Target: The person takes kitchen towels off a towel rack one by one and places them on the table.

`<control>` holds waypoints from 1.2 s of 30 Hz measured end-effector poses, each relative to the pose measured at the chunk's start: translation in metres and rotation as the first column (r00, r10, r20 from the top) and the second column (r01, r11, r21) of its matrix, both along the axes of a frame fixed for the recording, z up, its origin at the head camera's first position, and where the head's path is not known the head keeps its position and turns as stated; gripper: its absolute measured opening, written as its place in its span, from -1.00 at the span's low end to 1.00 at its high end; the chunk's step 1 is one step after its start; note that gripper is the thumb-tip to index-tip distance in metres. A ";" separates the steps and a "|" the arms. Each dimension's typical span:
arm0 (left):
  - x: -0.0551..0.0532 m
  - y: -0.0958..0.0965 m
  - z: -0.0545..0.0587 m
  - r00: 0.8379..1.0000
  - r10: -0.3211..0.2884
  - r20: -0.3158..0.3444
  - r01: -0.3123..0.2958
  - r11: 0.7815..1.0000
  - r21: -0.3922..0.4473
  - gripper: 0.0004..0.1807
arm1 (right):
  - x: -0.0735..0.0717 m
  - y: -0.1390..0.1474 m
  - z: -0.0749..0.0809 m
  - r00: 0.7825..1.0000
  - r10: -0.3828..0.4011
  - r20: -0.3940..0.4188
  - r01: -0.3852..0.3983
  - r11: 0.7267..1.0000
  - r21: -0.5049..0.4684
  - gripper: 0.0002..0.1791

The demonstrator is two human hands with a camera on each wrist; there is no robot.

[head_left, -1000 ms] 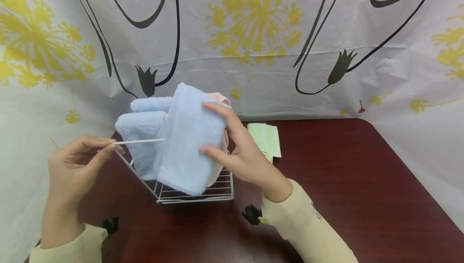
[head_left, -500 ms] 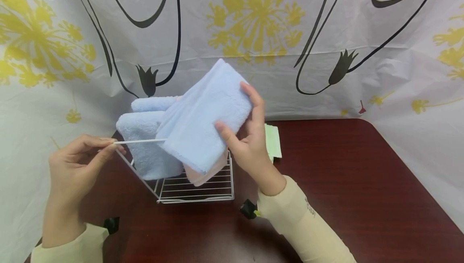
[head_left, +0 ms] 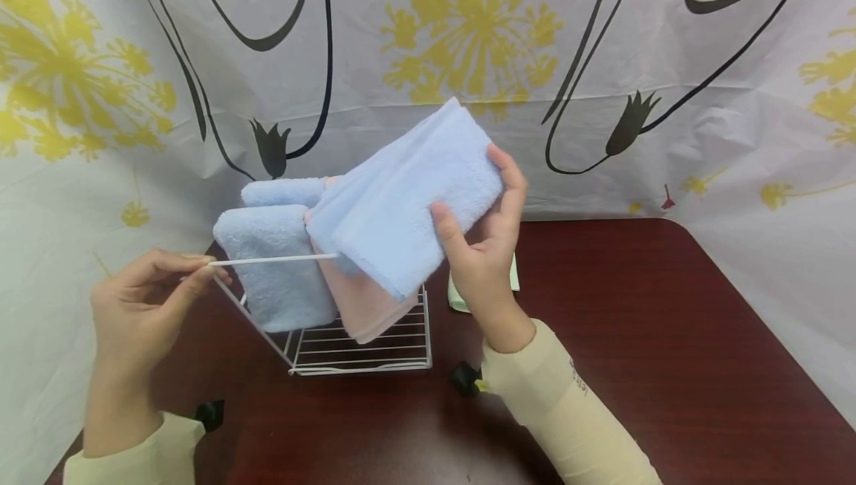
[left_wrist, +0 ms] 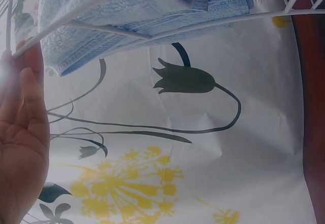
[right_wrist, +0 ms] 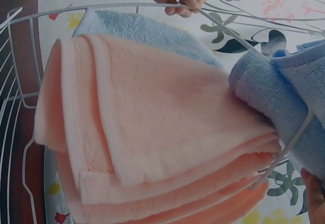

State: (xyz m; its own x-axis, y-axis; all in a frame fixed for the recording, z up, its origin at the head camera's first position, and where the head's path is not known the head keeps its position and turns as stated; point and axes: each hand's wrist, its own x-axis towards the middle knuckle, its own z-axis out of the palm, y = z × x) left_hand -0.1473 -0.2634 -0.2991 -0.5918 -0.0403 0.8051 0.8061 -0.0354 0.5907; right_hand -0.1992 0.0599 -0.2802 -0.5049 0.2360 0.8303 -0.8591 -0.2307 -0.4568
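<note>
My left hand (head_left: 143, 307) pinches the front left corner of a white wire rack (head_left: 361, 371) at its top rod. In my right hand (head_left: 491, 255) is a folded light blue towel (head_left: 417, 195), gripped at its right edge with the thumb in front. The towel slants up to the right, its lower left end over the rack. Beneath it hangs a pink towel (head_left: 364, 303), its layered folds large in the right wrist view. Another blue towel (head_left: 267, 277) drapes over the rack on the left. The left wrist view shows blue towelling (left_wrist: 117, 26) behind the rods.
A folded light green cloth (head_left: 458, 299) lies on the dark red table (head_left: 635, 336), partly hidden behind my right hand. More rolled blue towelling (head_left: 284, 191) sits at the rack's back left. A flower-printed curtain (head_left: 414, 136) stands close behind the table.
My right hand has moved right and a little up with the light blue towel, tilting it and uncovering more of the pink towel. The left hand has stayed at the rack corner.
</note>
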 end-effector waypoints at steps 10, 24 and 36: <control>0.000 0.001 -0.001 1.000 0.004 0.003 -0.004 1.000 0.016 -0.84 | -0.004 0.013 0.003 0.995 -0.097 -0.029 0.094 0.991 -0.090 -0.26; 0.001 0.002 0.000 0.999 -0.038 0.012 0.038 0.999 0.037 -0.84 | -0.009 0.044 0.005 0.995 -0.099 0.032 0.103 0.968 -0.230 -0.26; 0.001 0.002 0.000 1.000 0.001 0.014 -0.002 0.999 0.045 -0.81 | -0.015 0.081 -0.009 0.990 -0.096 0.099 0.118 0.960 -0.255 -0.26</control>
State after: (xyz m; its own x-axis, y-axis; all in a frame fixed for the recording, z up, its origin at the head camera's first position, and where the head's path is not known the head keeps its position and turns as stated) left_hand -0.1465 -0.2613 -0.2995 -0.6030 -0.0770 0.7940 0.7978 -0.0611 0.5999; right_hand -0.2142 0.1412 -0.2889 -0.5307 0.4942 0.6885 -0.8460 -0.2600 -0.4655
